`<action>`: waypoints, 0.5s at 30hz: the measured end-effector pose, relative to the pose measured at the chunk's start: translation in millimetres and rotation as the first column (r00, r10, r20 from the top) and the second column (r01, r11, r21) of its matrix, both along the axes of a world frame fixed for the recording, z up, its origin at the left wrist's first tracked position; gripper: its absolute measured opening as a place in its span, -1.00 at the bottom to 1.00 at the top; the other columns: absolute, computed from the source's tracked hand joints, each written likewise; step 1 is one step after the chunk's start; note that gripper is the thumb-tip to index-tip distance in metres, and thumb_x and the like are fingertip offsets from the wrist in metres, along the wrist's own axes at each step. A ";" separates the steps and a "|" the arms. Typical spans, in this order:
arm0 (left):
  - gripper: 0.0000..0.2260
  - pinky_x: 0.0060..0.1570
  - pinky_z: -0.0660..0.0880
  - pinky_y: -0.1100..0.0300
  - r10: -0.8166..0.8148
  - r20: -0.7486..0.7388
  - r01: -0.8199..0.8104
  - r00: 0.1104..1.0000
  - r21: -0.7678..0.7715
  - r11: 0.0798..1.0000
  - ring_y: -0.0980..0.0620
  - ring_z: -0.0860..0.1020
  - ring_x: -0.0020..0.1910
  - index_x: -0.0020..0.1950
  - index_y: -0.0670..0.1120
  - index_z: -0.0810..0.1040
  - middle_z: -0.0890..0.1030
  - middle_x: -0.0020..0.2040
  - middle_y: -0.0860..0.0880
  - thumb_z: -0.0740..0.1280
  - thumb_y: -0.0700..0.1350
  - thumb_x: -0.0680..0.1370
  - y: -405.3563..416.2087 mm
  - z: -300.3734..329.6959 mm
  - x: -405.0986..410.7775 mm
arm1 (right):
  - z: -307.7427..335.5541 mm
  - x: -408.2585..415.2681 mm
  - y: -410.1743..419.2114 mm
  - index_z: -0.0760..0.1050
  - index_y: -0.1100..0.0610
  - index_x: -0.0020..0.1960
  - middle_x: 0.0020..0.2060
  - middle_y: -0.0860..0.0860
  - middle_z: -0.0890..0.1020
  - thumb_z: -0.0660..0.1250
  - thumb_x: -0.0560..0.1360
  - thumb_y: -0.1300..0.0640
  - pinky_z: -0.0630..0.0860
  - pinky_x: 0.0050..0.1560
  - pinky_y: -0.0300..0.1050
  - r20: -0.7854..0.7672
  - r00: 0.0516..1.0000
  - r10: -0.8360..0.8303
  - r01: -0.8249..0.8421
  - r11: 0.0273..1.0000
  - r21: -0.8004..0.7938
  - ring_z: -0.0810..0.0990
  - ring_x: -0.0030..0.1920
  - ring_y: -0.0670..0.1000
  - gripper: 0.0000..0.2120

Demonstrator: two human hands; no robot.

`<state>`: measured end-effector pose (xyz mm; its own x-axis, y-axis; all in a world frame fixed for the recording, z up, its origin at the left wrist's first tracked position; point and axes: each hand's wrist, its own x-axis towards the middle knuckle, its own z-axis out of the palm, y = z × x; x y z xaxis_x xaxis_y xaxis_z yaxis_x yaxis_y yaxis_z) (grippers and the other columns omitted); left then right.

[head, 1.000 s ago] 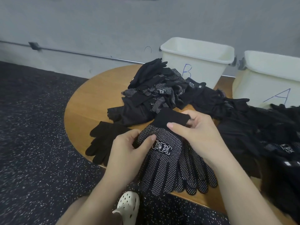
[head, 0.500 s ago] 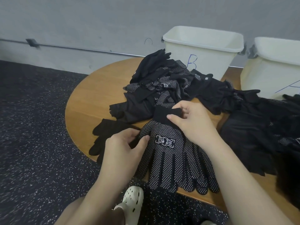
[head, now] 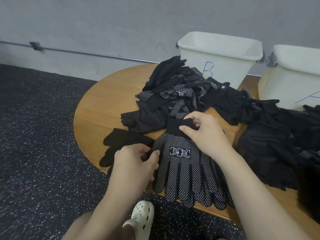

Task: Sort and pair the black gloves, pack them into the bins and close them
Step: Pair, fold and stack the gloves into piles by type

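Unmoved since before, right hand (head: 204, 130) pinching dotted glove (head: 183, 167) cuff; left hand (head: 136, 161) gripping its edge

On the bench (head: 107, 108), a dotted glove pair (head: 188, 172) lies at the near edge, a glove heap (head: 174, 94) behind it. Bin B (head: 220, 58) stands far, bin A (head: 294, 75) to its right; more gloves (head: 270, 141) lie right.
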<state>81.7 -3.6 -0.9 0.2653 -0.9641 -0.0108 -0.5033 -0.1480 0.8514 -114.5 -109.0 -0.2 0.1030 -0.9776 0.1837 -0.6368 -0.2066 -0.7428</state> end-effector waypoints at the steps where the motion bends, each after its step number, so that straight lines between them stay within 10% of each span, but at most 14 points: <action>1: -0.83 -0.58 0.39 0.36 0.001 -0.002 -0.001 1.000 0.003 1.000 0.18 0.50 -0.64 0.02 -0.13 0.69 0.63 -0.47 0.11 0.45 -0.03 0.59 0.2 0.4 0.2 | 0.6 -1.0 -0.2 0.61 -0.07 -0.04 -0.19 -0.19 0.63 0.53 0.49 0.09 0.41 -0.19 -0.50 -0.008 1.000 0.003 -0.003 1.000 -0.001 0.54 -0.07 -0.27 -0.87; 15: -0.92 -0.60 0.47 0.27 0.116 -0.043 -0.120 0.992 -0.096 0.988 0.08 0.57 -0.60 -0.10 -0.03 0.67 0.66 -0.42 0.06 0.46 -0.09 0.59 6.2 11.3 20.9 | 5.9 -1.0 39.9 0.60 0.06 0.22 0.17 -0.11 0.59 0.40 0.59 0.07 0.40 0.33 -0.20 -0.224 0.974 0.014 -0.068 0.969 -0.238 0.50 0.24 -0.10 -0.79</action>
